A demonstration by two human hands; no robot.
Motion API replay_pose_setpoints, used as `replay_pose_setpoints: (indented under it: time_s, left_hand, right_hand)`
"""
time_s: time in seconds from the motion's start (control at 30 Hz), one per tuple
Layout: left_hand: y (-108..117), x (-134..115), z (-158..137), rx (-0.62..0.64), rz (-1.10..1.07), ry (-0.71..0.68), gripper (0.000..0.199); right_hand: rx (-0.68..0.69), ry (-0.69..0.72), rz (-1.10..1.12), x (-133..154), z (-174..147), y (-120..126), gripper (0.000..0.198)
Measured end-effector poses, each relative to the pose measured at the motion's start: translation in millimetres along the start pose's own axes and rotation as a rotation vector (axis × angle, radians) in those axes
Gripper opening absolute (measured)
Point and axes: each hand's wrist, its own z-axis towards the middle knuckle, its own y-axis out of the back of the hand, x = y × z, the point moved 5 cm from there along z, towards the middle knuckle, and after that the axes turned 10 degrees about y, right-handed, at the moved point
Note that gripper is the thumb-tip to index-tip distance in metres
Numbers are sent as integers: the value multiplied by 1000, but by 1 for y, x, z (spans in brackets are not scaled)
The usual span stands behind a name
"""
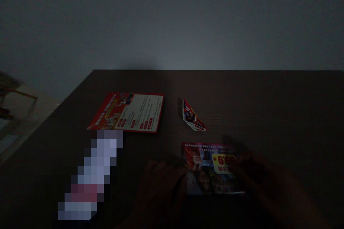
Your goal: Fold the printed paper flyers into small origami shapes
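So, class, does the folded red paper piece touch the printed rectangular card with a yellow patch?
Apart: the head view shows tabletop between the folded piece and the card.

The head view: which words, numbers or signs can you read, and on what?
"9.9", upside down, on the yellow label of the glossy card; any further digit is unclear.
Glossy card's other print: too small or dim.
Red-and-white card: characters too small to read.
Folded paper: characters too blurred.
Pixelated strip: nothing readable.

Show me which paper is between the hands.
The yellow-patched paper, nearest the camera; the wide red paper and small folded paper lie farther off.
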Motion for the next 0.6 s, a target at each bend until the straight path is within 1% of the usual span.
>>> replay_pose_setpoints:
  time_s: [0.13,0.27,0.37,0.5,0.6]
  left_hand:
    - [2,-2,1,-10,-8,-15,16]
    - [2,-5,3,27,31,-25,17]
    - [3,-7,5,45,70,-50,21]
    - [1,-12,7,82,159,-191,37]
    - [-6,-14,7,168,281,-298,47]
  right_hand:
    - [-7,-1,10,-2,-1,0,19]
    - [14,-27,2,-7,-2,-2,20]
    - [18,-39,3,-10,-2,-4,22]
    - [12,-54,7,-8,-1,-4,20]
    - [24,-64,19,-5,0,-4,18]
